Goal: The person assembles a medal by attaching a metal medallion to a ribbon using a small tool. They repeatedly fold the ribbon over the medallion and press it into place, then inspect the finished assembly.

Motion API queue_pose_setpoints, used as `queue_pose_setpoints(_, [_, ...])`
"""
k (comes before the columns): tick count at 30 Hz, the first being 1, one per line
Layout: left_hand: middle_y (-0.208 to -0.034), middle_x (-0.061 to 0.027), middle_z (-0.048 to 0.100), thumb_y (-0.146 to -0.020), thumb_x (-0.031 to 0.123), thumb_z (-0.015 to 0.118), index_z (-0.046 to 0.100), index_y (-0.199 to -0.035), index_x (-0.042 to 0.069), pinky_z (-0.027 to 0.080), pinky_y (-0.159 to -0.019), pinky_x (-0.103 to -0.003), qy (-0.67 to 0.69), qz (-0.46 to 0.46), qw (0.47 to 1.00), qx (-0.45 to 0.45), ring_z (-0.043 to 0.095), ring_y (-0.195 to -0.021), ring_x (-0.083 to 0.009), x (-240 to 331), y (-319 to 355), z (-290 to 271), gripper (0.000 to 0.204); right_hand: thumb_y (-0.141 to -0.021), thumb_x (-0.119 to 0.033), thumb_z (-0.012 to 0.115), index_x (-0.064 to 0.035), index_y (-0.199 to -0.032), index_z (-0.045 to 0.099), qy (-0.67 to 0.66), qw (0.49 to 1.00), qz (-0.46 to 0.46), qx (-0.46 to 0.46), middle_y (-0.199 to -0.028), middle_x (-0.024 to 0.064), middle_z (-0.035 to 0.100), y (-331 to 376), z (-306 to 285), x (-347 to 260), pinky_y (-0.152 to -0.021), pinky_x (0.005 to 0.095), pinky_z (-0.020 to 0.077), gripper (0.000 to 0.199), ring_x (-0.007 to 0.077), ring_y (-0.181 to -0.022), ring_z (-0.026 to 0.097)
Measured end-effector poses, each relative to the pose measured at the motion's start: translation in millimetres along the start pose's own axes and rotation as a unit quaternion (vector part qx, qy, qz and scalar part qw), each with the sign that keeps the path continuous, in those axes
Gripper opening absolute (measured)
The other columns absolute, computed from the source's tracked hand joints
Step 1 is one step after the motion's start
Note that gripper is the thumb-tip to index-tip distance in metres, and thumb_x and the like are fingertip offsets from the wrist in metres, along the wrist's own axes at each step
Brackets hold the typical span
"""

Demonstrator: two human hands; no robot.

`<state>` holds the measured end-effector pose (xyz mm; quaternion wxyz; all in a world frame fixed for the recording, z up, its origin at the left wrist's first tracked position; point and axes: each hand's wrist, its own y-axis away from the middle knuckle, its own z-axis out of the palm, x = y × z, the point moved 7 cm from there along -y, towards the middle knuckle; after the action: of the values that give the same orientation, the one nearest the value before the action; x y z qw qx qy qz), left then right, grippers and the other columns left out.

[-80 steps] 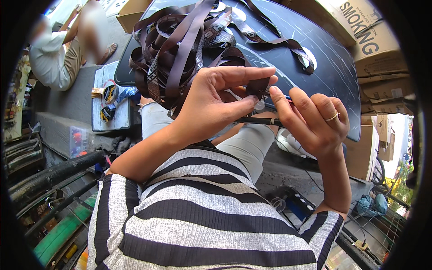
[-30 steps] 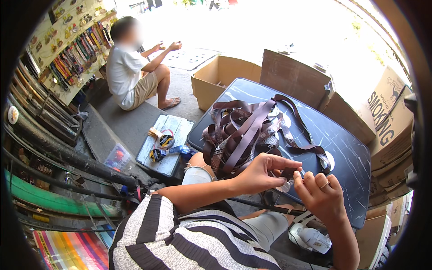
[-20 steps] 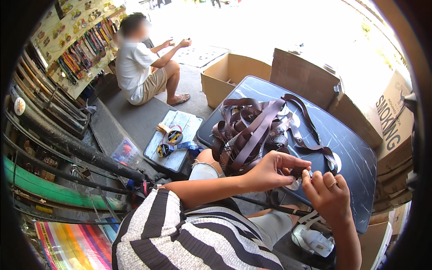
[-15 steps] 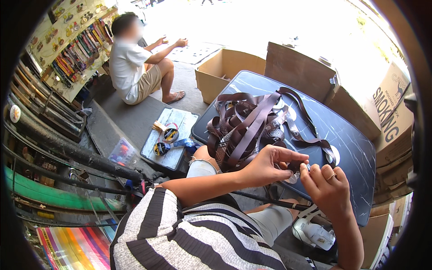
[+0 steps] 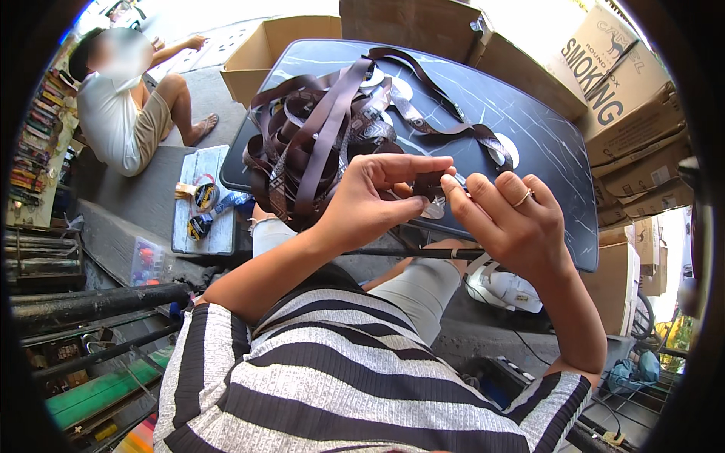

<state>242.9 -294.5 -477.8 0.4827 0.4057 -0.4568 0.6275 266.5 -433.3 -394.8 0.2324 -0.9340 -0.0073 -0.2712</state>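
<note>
**A:** In the head view, what were the hands doing?

**B:** Both were raised above the near edge of the dark marbled table (image 5: pixel 529 128). The left hand (image 5: pixel 370 204) had its thumb and forefinger pressed together on a small dark strap end (image 5: pixel 429 183), with the other fingers curled beneath. The right hand (image 5: pixel 513 219) met it from the other side, forefinger tip pushing against the same piece; its remaining fingers were loosely bent, and one carried a ring.

**A:** And where did that strap piece sit?

**B:** Between the two hands, off the table surface, just over the near edge. A round metal fitting (image 5: pixel 433 210) hung right below it; whether it was attached I could not tell. A thin black rod (image 5: pixel 408 254) ran beneath both hands.

**A:** What else was on the table?

**B:** A tangled heap of brown straps (image 5: pixel 317 143) toward the left edge, and one long patterned strap (image 5: pixel 445 121) trailing toward the right edge. Cardboard boxes (image 5: pixel 627 98) stood beyond the far and right edges.

**A:** Which step would you call this?

**B:** I judged it as fitting or threading the strap end into its fastener. The next move would call for a steady pinch on the left while the right fingertip guided the end through.

**A:** Anyone else about?

**B:** A seated person (image 5: pixel 121 113) on the ground, well apart at the left.
</note>
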Motion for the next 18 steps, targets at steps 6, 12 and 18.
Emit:
queue_pose_setpoints(6, [-0.125, -0.0105, 0.070, -0.085, -0.006, 0.065, 0.064, -0.133, 0.000, 0.054, -0.079, -0.019, -0.017, 0.010, 1.000, -0.018, 0.066, -0.092, -0.0059, -2.0, -0.7, 1.1, 0.048, -0.082, -0.021, 0.073, -0.0171, -0.109, 0.075, -0.007, 1.000, 0.000, 0.005, -0.094, -0.0037, 0.068, 0.5, -0.4, -0.5, -0.067, 0.0265, 0.0436, 0.027, 0.0110, -0.078, 0.055])
queue_pose_setpoints(12, [-0.124, -0.0120, 0.071, -0.081, -0.007, 0.063, 0.067, -0.128, 0.001, 0.055, -0.082, -0.021, -0.011, 0.016, 1.000, -0.005, 0.070, -0.099, -0.0091, -2.8, -0.8, 1.5, 0.048, -0.081, -0.021, 0.075, -0.0188, -0.105, 0.076, 0.024, 1.000, -0.018, -0.001, -0.092, -0.0057, 0.067, -1.6, -1.6, -3.7, -0.066, 0.0251, 0.0427, 0.024, 0.0097, -0.077, 0.054])
queue_pose_setpoints(18, [-0.124, -0.0116, 0.071, -0.082, -0.007, 0.062, 0.067, -0.129, 0.001, 0.055, -0.081, -0.021, -0.003, 0.015, 1.000, -0.005, 0.070, -0.100, -0.0092, -2.2, -0.5, 1.1, 0.048, -0.082, -0.020, 0.075, -0.0191, -0.103, 0.076, 0.042, 0.999, -0.022, -0.009, -0.090, -0.0062, 0.066, -3.8, -0.4, -5.2, -0.063, 0.0245, 0.0419, 0.020, 0.0086, -0.076, 0.055])
